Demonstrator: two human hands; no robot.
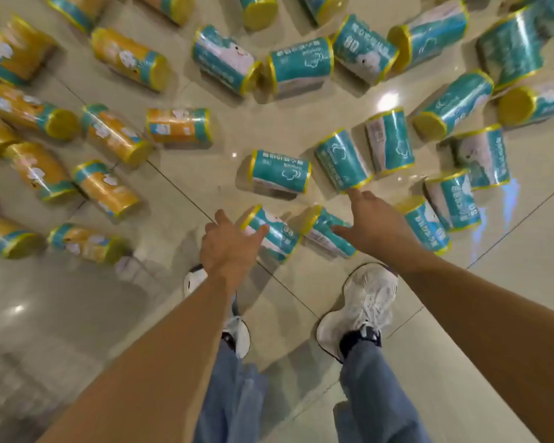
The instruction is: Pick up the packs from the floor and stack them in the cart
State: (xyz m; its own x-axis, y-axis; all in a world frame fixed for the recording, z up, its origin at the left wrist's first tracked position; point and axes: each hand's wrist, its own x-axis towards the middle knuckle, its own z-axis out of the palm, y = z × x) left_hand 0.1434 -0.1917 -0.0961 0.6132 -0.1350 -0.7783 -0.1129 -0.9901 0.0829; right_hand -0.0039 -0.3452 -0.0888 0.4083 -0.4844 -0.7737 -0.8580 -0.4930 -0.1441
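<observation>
Head view: left hand (227, 251), right hand (378, 228) spread fingers (354, 193) wide over packs (280, 238).

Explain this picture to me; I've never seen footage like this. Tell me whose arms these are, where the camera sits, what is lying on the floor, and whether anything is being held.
There is no machine here. A person wears one wide-angle camera on the head, looking down, so you see their own arms, jeans and white shoes. The tiled floor is strewn with wrapped cylindrical packs lying on their sides: orange packs mostly on the left, teal packs mostly on the right. The left hand reaches with spread fingers toward the nearest teal pack. The right hand stretches out above the teal pack beside it. Both hands are open and hold nothing yet. The cart meant for the packs is not in view.
</observation>
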